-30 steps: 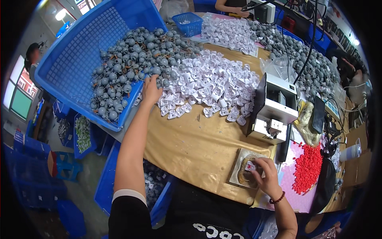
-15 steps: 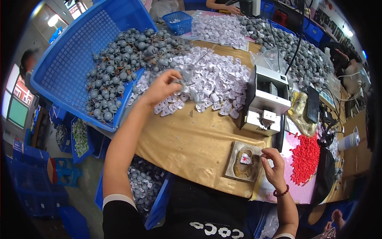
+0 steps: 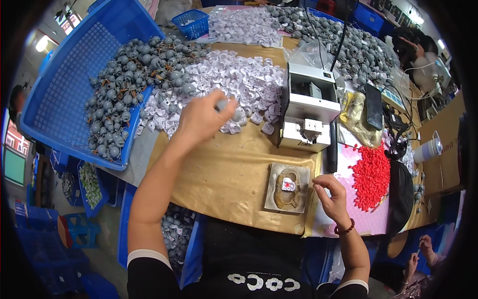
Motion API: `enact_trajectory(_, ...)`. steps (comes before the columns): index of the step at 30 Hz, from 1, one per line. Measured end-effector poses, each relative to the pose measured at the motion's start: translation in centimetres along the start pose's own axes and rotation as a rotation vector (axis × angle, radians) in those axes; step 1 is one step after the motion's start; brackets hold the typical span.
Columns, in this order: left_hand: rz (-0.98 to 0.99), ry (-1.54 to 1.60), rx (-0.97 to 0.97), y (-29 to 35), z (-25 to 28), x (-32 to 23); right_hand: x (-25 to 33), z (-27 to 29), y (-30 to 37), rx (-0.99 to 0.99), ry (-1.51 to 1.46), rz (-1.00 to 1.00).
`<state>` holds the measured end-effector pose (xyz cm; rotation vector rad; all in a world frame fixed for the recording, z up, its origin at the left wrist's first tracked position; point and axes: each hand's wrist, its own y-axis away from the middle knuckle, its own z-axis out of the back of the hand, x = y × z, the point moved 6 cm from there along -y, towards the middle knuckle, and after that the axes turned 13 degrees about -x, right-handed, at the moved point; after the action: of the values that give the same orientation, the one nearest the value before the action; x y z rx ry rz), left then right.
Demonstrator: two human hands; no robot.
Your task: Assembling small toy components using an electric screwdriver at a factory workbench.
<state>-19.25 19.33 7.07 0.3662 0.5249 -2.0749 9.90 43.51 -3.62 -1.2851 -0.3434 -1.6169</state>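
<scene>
Far left: big blue basket (image 3: 64, 84), tipped over at the left edge of the surface (image 3: 229, 172). Heap of grey balls (image 3: 112, 94) with wires and brownish bits inside it, running on past the rim onto the surface.

Lower, below the near edge: blue bin (image 3: 194, 244), grey parts (image 3: 177, 231) in it.

Toward the far edge: small blue basket (image 3: 195, 27), a few white bits inside.

Left hand (image 3: 201, 119) over the near side of the heap of white pieces (image 3: 249, 79), in the left half of the surface. Thumb and fingers closed on a single grey ball (image 3: 221, 104); ball blurred, its details not readable.

Right of that, close to the near edge: square metal block (image 3: 273, 197), flat on the gold cloth, with a rounded hollow. White insert (image 3: 288, 185) with a red mark lies in the hollow. Behind the block, white machine (image 3: 311, 107).

Right hand (image 3: 331, 197) just right of the block, near the same edge, fingers curled, thumb near forefinger; cannot tell whether the tips meet or hold anything. Dark red bracelet (image 3: 344, 226) at the wrist.

Farther right: heap of red pieces (image 3: 371, 177) on a pink sheet (image 3: 343, 167); black phone (image 3: 373, 107) beyond it; white cup (image 3: 429, 148) toward the right edge.
</scene>
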Motion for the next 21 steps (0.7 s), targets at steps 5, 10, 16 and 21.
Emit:
enact_trajectory(5,0.001,0.015,0.118,1.5,-1.4,1.9,2.4,-1.5,-0.9,0.041,-0.008,0.117)
enact_trajectory(10,0.173,0.9,0.247,3.8,1.1,-2.3,4.7,-0.8,-1.9,0.007,0.022,0.215)
enact_trajectory(16,-0.14,1.194,0.568,9.6,1.6,-10.9,13.0,-2.7,-6.1,0.087,-0.019,0.629)
enact_trajectory(21,-0.448,1.171,0.486,11.1,1.5,-12.8,10.2,-3.5,-5.3,0.472,-0.159,0.219)
